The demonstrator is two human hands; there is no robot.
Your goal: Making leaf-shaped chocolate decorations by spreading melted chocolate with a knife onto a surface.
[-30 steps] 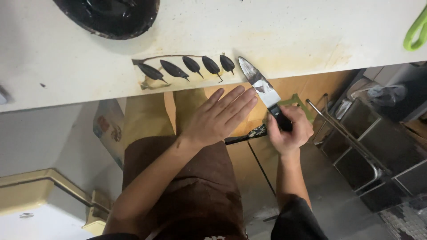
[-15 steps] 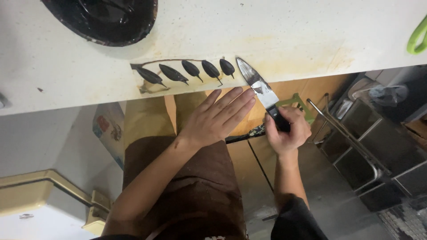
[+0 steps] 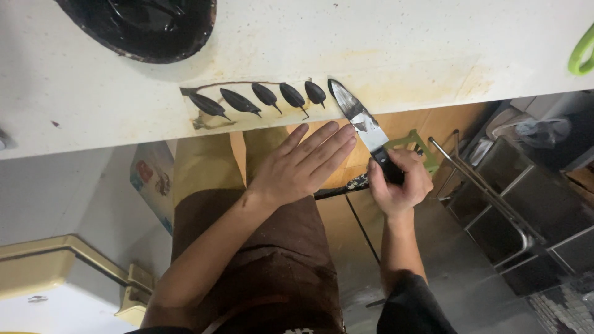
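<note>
My right hand (image 3: 399,182) grips the black handle of a knife (image 3: 359,120), whose smeared blade rests on the edge of the white counter (image 3: 371,43). My left hand (image 3: 306,164) is flat with fingers together, just below the counter edge, holding nothing, its fingertips close to the blade. Along the counter edge lies a row of several dark leaf-shaped pieces (image 3: 263,96), joined by a thin dark line, just left of the blade tip.
A black round pan (image 3: 145,25) sits at the counter's far left. A green handle (image 3: 580,52) shows at the right edge. Below are metal racks (image 3: 513,192), a green frame (image 3: 417,145), a cream bin (image 3: 62,284) and my brown apron (image 3: 272,260).
The view has shifted slightly. Both hands and the knife hold nearly the same place against the counter edge.
</note>
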